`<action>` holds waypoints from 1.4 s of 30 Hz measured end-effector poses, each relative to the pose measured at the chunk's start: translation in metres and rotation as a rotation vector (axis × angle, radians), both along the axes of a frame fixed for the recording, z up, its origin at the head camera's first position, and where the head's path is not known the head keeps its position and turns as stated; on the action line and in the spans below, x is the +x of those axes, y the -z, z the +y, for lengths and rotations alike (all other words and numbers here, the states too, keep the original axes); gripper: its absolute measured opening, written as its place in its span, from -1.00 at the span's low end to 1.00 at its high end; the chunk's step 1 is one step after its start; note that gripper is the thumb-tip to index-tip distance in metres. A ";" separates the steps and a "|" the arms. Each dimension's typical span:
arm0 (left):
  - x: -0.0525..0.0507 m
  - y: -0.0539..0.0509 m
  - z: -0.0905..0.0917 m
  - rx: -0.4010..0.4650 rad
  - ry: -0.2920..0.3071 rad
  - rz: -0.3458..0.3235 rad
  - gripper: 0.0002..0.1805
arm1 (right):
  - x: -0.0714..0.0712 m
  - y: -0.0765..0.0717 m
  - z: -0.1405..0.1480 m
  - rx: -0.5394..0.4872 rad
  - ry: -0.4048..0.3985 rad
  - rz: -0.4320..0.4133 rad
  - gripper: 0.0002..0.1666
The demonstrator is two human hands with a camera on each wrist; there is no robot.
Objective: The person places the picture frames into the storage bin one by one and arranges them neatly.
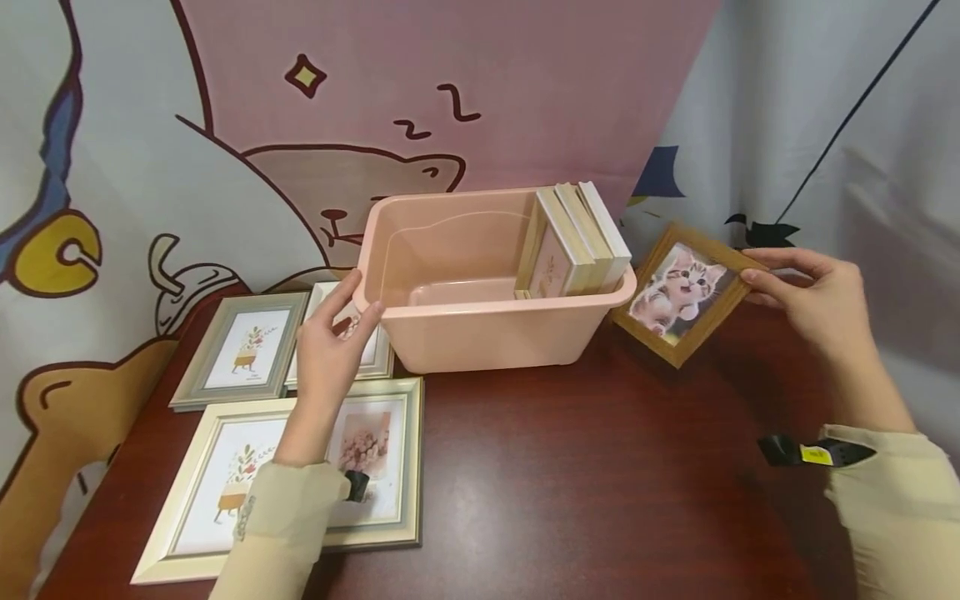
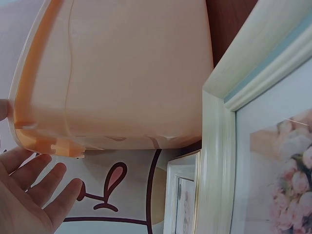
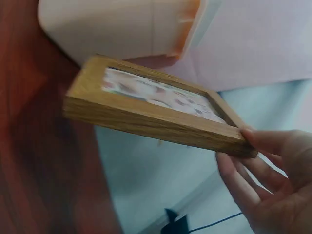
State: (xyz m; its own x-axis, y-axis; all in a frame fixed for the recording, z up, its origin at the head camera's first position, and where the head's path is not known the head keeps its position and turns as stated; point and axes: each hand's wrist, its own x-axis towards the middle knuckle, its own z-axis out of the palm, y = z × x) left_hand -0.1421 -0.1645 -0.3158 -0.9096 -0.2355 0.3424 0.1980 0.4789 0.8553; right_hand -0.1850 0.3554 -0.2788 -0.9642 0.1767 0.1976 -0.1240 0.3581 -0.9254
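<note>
A pink plastic bin (image 1: pixel 487 337) stands at the back of the table, with several light-edged frames (image 1: pixel 577 242) upright at its right end. My left hand (image 1: pixel 330 346) holds the bin's left front rim, thumb in front; in the left wrist view the fingers of that hand (image 2: pixel 36 190) lie at the bin's rim (image 2: pixel 29 97). At the right, my right hand (image 1: pixel 825 300) pinches one corner of a brown wooden frame with a kitten picture (image 1: pixel 678 292). The right wrist view shows the wooden frame (image 3: pixel 156 117) tilted, its corner between thumb and fingers of the hand (image 3: pixel 278 180).
Left of the bin lie a grey-green frame (image 1: pixel 247 350) and a white frame (image 1: pixel 382 354), partly hidden. Nearer, a cream frame (image 1: pixel 176 508) and a frame with a pink flower picture (image 1: pixel 367 450) lie under my left forearm. A cartoon-printed cloth (image 1: pixel 525 100) hangs behind the table.
</note>
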 end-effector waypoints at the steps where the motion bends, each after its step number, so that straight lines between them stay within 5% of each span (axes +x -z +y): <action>1: 0.000 0.000 0.000 0.003 0.001 0.001 -0.42 | 0.003 -0.005 -0.004 -0.020 0.024 0.039 -0.62; 4: 0.001 0.000 -0.001 0.010 0.005 0.002 -0.42 | 0.007 -0.016 -0.014 -0.091 0.096 0.165 -0.62; 13: 0.003 0.001 -0.003 0.015 0.005 -0.001 -0.42 | 0.011 -0.043 -0.040 -0.005 0.315 0.443 -0.69; 20: 0.003 0.001 -0.004 0.014 -0.001 -0.003 -0.42 | 0.019 -0.071 -0.066 -0.218 0.274 0.634 -0.67; 29: 0.002 0.001 -0.003 0.008 -0.009 0.000 -0.42 | 0.023 -0.097 -0.092 -0.072 0.366 0.711 -0.73; 36: 0.002 0.001 -0.002 0.002 -0.013 -0.005 -0.42 | 0.019 -0.105 -0.119 -0.025 0.318 0.763 -0.75; 42: 0.000 0.002 -0.001 0.009 -0.008 0.009 -0.41 | 0.012 -0.107 -0.150 -0.136 0.220 0.839 -0.75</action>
